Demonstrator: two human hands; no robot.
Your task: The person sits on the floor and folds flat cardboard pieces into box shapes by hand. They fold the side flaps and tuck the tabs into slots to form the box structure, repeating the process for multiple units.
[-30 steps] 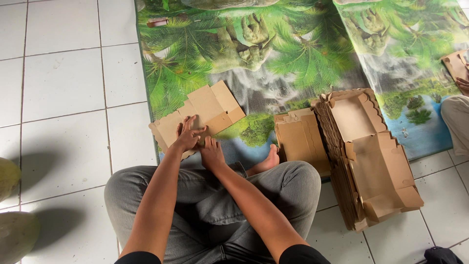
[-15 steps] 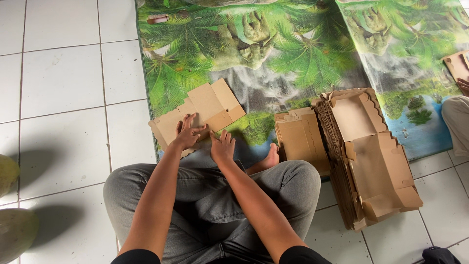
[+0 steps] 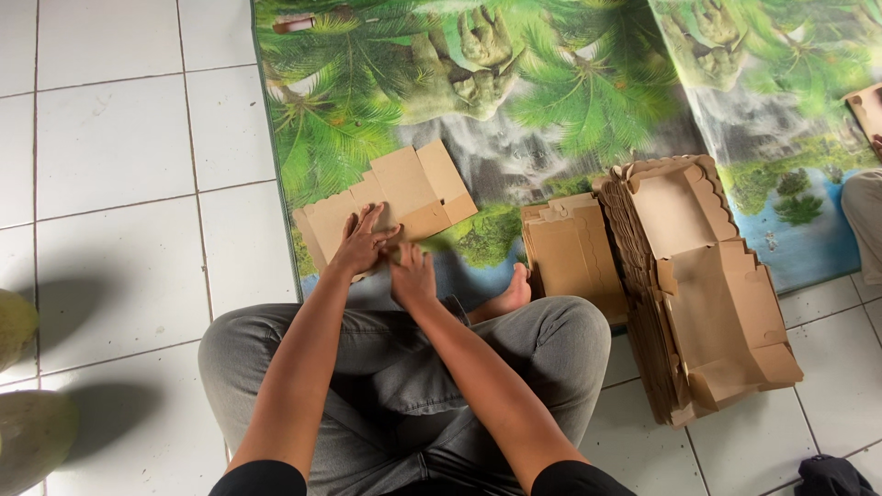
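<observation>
Left hand (image 3: 360, 241) is pressing flat, fingers spread, on the cardboard sheet (image 3: 390, 204) at frame centre. Right hand (image 3: 412, 273) has slid nearer along its edge, fingers curled, pinching; folding seems underway. Cardboard stack (image 3: 703, 285) is sitting right.

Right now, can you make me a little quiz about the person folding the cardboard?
1. True or false: the left hand lies flat on the flat cardboard box blank.
2. What does the blank lie on: A) bare white tiles, B) the palm-tree mat, C) a table?
3. What stands beside the person's right knee?

Key: 1 true. 2 B. 3 a stack of cardboard blanks. The right hand touches the blank's near edge.
</observation>
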